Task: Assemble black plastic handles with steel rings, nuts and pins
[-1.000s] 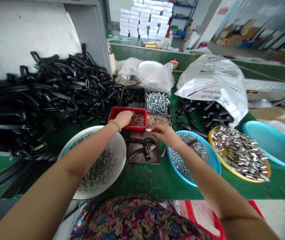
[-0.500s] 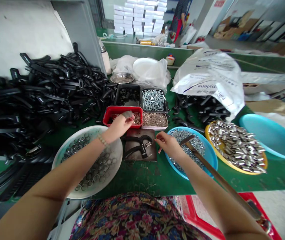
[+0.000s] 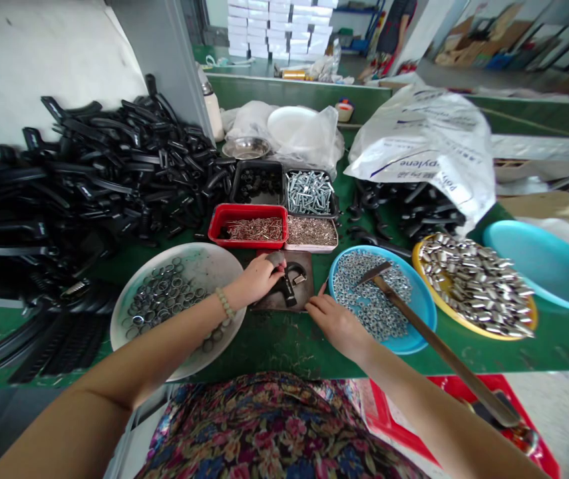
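While curled, hand (image 3: 260,280) on gray piece (image 3: 275,259)

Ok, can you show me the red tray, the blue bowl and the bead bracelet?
Red tray (image 3: 247,207), head view, on its far rim.
Blue bowl (image 3: 420,336), head view, on its right rim.
Bead bracelet (image 3: 225,303), head view, on its beads.

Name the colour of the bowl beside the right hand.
Bright blue bowl, clearest in the head view.

Left hand (image 3: 259,279) on a black handle (image 3: 289,293), right hand (image 3: 337,326) beside a blue basin of nuts (image 3: 349,256)
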The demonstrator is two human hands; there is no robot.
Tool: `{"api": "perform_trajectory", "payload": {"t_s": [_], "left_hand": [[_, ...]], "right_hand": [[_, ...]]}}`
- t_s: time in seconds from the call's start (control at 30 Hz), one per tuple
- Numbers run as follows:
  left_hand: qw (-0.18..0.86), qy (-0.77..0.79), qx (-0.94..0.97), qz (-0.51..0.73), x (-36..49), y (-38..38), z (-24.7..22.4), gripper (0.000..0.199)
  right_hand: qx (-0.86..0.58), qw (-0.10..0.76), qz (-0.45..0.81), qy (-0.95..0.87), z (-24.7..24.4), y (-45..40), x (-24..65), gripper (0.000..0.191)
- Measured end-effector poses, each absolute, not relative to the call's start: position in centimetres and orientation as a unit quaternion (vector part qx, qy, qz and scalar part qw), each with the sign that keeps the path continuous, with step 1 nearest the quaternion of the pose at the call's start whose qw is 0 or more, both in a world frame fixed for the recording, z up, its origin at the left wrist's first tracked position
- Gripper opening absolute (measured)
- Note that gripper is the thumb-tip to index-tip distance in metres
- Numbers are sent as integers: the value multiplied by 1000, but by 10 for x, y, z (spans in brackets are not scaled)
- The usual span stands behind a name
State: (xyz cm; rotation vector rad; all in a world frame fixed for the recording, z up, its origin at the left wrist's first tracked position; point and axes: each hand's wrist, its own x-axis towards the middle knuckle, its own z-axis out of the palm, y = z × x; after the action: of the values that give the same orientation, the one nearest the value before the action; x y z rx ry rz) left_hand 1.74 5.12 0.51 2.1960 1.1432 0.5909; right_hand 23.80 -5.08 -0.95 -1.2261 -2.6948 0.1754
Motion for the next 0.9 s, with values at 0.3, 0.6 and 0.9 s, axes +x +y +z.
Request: {"api": "perform_trajectory", "payload": {"t_s": [0.3,0.6,0.9], "left_hand": [[137,377,901,166,23,50,9,12],[92,329,926,162,18,47,-4,17],[142,338,916,161,2,28,2,32]], "right_hand": [[-484,204,73,-848,-14,-76,266,25],[-571,64,-35,-818,4,-75,255,22],[-551,-88,-80,-826,7,-30,236,20]]}}
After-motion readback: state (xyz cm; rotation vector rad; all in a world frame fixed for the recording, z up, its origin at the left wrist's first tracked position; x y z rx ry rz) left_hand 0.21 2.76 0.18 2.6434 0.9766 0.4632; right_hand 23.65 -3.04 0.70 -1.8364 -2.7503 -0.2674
